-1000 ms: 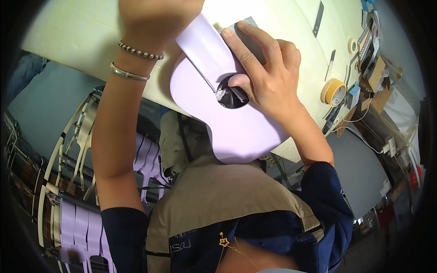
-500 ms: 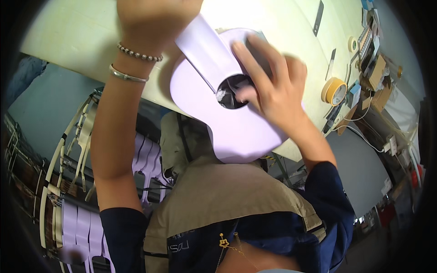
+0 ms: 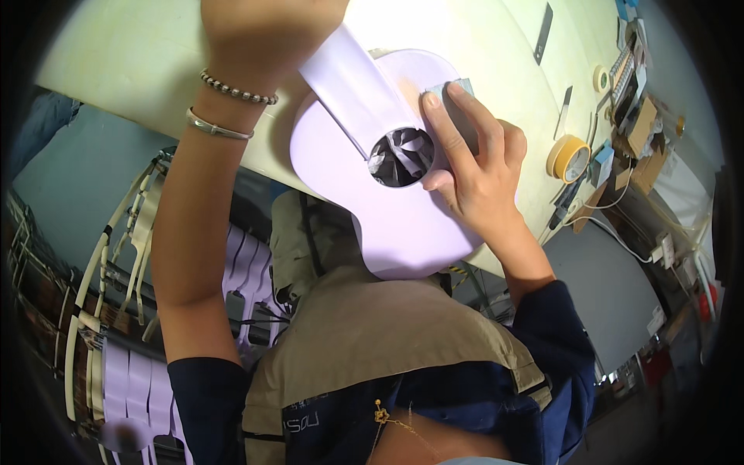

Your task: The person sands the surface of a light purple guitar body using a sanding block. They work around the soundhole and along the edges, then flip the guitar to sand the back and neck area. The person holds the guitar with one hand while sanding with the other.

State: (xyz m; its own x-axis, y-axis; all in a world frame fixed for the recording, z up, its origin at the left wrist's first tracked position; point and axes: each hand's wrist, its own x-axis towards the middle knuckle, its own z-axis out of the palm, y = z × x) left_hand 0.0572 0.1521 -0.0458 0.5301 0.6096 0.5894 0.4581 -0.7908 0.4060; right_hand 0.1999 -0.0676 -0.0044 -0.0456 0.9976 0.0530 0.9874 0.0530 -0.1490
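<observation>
A lilac small guitar body (image 3: 403,225) with a neck (image 3: 349,77) lies on the pale worktable, its near end against my brown apron. My left hand (image 3: 271,27) is closed on the neck at the top edge, fingertips hidden. My right hand (image 3: 480,167) presses a grey sanding block (image 3: 465,99) onto the body's top beside the neck, fingers over the block and thumb beside the round sound hole (image 3: 401,157). Crumpled material shows inside the hole. A tan patch shows on the lilac surface left of the block.
The worktable (image 3: 155,54) carries a yellow tape roll (image 3: 561,155), a smaller roll (image 3: 600,79), metal strips (image 3: 542,35), cardboard (image 3: 643,124) and cables at the right. Racks with several lilac guitar parts (image 3: 136,384) stand below left. A grey panel (image 3: 612,302) is at the lower right.
My right hand and the block have moved down and rightward along the guitar top; the thumb has left the sound hole and the tan patch is uncovered. My left hand stays put.
</observation>
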